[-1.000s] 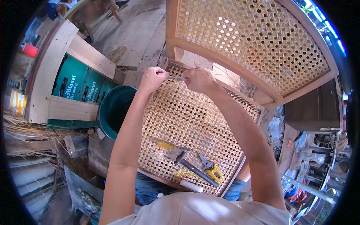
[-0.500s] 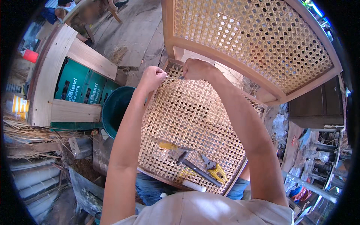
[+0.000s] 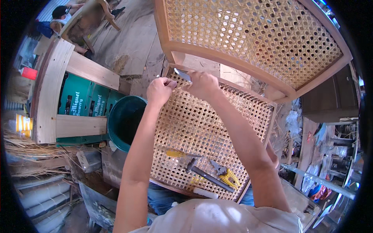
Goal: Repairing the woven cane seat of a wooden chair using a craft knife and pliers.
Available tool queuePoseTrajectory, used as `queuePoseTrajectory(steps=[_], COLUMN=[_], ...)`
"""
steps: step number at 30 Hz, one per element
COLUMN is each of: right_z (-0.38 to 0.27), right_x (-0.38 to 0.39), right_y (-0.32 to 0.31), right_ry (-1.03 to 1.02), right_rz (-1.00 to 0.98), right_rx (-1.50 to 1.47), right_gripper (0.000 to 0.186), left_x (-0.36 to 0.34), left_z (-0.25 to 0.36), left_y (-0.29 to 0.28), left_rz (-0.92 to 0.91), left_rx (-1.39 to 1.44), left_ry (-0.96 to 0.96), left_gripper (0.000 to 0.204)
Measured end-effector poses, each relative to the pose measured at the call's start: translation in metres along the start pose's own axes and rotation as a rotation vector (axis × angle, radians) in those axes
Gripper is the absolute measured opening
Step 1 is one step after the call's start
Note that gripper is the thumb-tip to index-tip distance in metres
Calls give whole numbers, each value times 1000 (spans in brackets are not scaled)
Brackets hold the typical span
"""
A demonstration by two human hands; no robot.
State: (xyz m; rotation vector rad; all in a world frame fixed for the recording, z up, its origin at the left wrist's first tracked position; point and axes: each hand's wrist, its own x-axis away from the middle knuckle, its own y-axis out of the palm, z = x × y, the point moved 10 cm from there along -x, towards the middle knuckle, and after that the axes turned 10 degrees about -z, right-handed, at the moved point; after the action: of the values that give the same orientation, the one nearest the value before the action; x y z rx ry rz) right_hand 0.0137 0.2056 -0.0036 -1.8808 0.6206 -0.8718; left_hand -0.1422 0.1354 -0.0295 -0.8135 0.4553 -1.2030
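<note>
On my lap lies a wooden frame with a woven cane panel (image 3: 202, 128). My right hand (image 3: 204, 83) grips a knife (image 3: 182, 74) over the panel's far left corner, its pale blade pointing up and left. Close beside it, my left hand (image 3: 159, 91) is closed in a pinch at the frame's far left edge; what its fingertips hold is too small to make out. On the near part of the panel rest a hammer (image 3: 210, 177), yellow-handled pliers (image 3: 225, 173), a yellow-handled tool (image 3: 178, 153) and a white stick-like piece (image 3: 206, 193).
Beyond the panel rises a framed cane backrest (image 3: 248, 35). A dark green bucket (image 3: 116, 134) stands at left, next to green crates (image 3: 74, 93) within a wooden frame (image 3: 79, 126). Another person (image 3: 60, 17) sits far left near a chair. Clutter on racks fills the right side.
My right hand has turned, and the knife blade now shows above it. The light strand seen between my hands before is no longer visible there. My view has shifted slightly.
</note>
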Motion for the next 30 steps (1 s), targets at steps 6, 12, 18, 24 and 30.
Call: queuePoseTrajectory(steps=[6, 12, 18, 24, 30], right_z=[12, 70, 58, 25, 74], right_x=[-12, -2, -12, -18, -15], right_y=[16, 7, 37, 0, -22], right_ry=[22, 144, -73, -66, -83], right_rz=[155, 286, 340, 157, 542], right_rx=[-52, -516, -1036, -54, 127], right_gripper=[27, 26, 26, 17, 15], left_x=[3, 19, 30, 31, 27], left_z=[6, 14, 24, 14, 19], left_y=[16, 13, 23, 19, 31], left_rz=[-9, 208, 410, 409, 328], left_rx=[102, -3, -187, -176, -214], left_ry=[65, 178, 205, 235, 192], left_gripper=[28, 20, 13, 9, 8])
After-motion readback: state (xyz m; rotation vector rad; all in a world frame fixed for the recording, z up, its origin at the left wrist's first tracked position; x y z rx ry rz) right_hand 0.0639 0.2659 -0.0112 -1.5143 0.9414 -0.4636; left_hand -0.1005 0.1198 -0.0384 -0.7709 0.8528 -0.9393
